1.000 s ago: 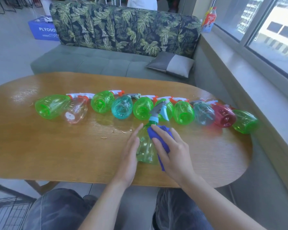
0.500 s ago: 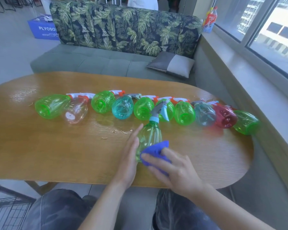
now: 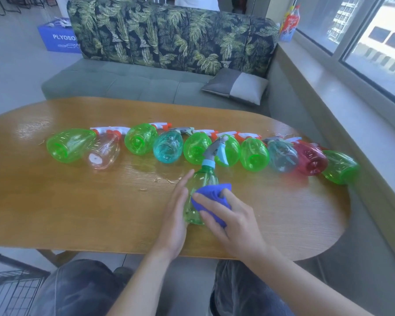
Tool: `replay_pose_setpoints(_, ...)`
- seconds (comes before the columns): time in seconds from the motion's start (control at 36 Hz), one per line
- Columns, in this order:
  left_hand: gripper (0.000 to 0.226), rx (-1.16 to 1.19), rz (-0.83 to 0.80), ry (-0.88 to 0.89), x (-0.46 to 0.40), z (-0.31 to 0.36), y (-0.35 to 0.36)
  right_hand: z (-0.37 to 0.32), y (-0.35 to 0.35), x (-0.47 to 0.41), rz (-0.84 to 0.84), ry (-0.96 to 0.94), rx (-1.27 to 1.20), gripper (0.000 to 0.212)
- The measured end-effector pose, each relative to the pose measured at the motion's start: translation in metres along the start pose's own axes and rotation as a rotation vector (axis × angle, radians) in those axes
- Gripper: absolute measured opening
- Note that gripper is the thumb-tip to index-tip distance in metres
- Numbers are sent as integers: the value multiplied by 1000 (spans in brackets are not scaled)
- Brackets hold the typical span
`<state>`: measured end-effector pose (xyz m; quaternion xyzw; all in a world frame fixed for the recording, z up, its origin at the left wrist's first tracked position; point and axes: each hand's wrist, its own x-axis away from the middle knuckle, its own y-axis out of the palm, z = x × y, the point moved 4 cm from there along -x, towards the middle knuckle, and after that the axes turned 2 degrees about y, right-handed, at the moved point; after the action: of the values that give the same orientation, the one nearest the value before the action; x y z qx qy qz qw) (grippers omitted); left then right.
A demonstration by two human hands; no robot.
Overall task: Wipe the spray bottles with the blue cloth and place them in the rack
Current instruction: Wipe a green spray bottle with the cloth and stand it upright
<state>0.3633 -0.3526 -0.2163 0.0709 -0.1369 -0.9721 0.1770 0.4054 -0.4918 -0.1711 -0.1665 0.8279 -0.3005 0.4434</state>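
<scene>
Wooden table [image 3: 78,213] — green spray bottle [image 3: 202,181] upright, nozzle facing away.

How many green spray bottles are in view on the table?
7. Six lie in the back row: far left, third, fifth, sixth, seventh, far right. One stands in front, being wiped.
</scene>
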Motion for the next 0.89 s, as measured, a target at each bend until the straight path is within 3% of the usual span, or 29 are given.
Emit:
replay_pose_setpoints(0.14, 49, -135, 10, 67, 2, 4, 2, -5, -5, 16, -129, -211, 109, 28)
replay_pose_setpoints(0.28, 50, -124, 33, 75, 3, 6, 4, -10, -7, 27, -186, -337, 129, 30)
replay_pose_setpoints(0.36, 48, -122, 30, 68, 5, 7, 5, -5, -14, 25, -80, -166, 17, 30)
replay_pose_setpoints(0.44, 46, -78, 43, 47, 6, 8, 3, 4, -21, 16, 67, 183, -214, 28)
replay_pose_setpoints(0.53, 73, -63, 20, 43, 7, 10, 2, 12, -21, 7, 124, 493, -341, 23)
replay_pose_setpoints(0.58, 77, -35, 9, 39, 7, 11, 2, 14, -17, 5, 120, 613, -406, 26)
replay_pose_setpoints(0.89, 65, -22, 30, 40, 5, 4, 3, 14, -6, 6, 142, 726, -533, 27)
